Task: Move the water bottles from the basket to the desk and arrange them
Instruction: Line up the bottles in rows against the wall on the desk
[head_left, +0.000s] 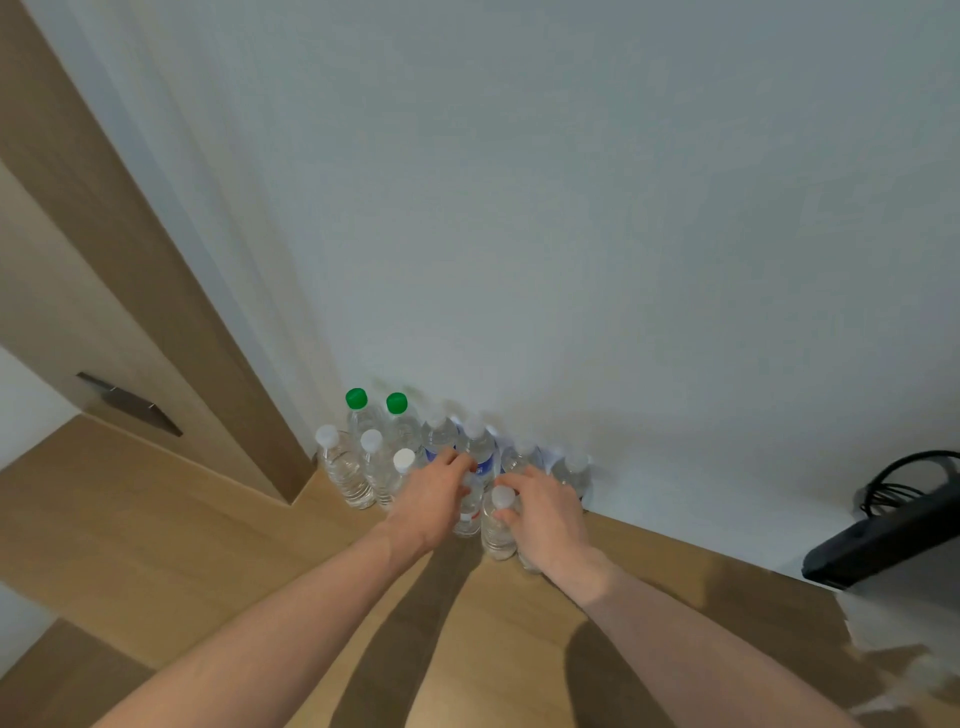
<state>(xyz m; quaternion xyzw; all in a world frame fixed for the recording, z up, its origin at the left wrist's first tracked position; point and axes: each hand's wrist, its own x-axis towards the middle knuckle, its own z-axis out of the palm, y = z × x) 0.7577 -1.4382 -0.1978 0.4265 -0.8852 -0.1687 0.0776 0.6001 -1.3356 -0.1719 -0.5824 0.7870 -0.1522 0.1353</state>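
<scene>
Several clear water bottles stand upright on the wooden desk (182, 545) against the white wall. Two at the back have green caps (356, 399); the others have white caps, and one carries a blue label (483, 457). My left hand (431, 499) grips a bottle with a red-marked label (470, 512) near the front of the group. My right hand (545, 514) grips the neck of a white-capped bottle (498, 525) beside it. The basket is out of view.
A wooden panel (130, 249) with a metal handle (130, 402) rises at the left, meeting the desk beside the bottles. A black device with cables (893, 535) sits at the right edge. The desk's front edge is at lower left.
</scene>
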